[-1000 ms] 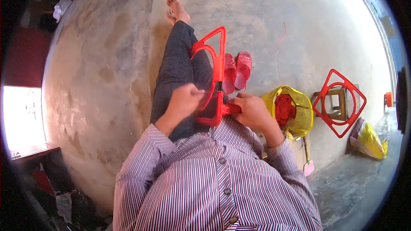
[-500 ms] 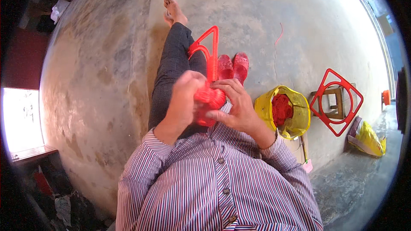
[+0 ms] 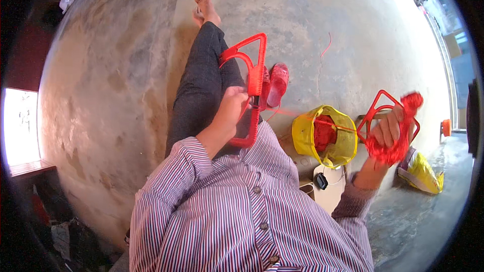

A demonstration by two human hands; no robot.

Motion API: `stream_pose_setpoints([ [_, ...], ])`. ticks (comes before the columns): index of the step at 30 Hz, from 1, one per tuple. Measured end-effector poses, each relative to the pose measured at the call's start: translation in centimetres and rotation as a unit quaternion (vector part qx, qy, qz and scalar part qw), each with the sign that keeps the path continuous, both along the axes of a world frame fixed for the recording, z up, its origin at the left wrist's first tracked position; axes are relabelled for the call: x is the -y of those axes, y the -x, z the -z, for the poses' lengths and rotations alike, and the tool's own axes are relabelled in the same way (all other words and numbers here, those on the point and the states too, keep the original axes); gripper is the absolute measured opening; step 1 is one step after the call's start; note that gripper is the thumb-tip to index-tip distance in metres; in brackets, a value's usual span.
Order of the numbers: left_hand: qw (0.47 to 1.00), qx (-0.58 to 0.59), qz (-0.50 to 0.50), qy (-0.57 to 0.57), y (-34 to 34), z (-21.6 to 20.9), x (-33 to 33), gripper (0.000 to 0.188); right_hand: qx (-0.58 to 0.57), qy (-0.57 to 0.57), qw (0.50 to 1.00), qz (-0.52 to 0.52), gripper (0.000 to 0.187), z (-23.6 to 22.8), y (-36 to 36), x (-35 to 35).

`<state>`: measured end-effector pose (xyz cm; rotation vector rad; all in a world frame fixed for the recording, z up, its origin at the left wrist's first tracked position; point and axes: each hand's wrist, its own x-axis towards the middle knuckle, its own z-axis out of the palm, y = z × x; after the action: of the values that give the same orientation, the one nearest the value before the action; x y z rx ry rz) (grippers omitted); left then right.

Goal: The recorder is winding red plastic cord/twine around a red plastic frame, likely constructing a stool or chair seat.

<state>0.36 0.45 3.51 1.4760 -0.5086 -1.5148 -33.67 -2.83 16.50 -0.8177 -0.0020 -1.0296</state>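
A red plastic square frame (image 3: 261, 53) with a round inner opening lies across my lap, one stretch of its side wrapped in red cord. My left hand (image 3: 233, 107) is closed on that side, beside the wrapped stretch. Far out to the right, my right hand (image 3: 387, 130) grips a loose bundle of red cord (image 3: 385, 154), whose upper end is smeared by motion. A taut red strand runs from the frame by my left hand, over the yellow bucket, to the bundle.
The yellow bucket (image 3: 301, 132) holds a heap of red cord (image 3: 324, 132). Behind my right hand, another red frame (image 3: 376, 102) leans on a stool. A yellow and purple bag (image 3: 422, 174) lies farther right. Red slippers (image 3: 279, 81) stand past my lap; a red strand (image 3: 327, 46) lies on the floor.
My right hand has swung from the lap far out to the right with the cord bundle, drawing out a strand. My left hand stays at the frame, now gripping its side.
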Motion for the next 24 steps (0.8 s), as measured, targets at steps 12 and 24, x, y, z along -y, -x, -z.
stream_pose_setpoints([
  [12, 0.912, 0.361, 0.074, 0.181, -0.8, 2.2, -1.3, 0.045, 0.003, -0.189, 0.928, 0.322, 0.035, 7.6, 0.9, -6.1],
  [24, 0.95, -0.056, 0.194, 0.236, 1.6, -10.1, -4.9, 0.052, -0.017, -0.247, 0.965, -0.089, 0.046, 9.3, -17.5, -8.6],
])
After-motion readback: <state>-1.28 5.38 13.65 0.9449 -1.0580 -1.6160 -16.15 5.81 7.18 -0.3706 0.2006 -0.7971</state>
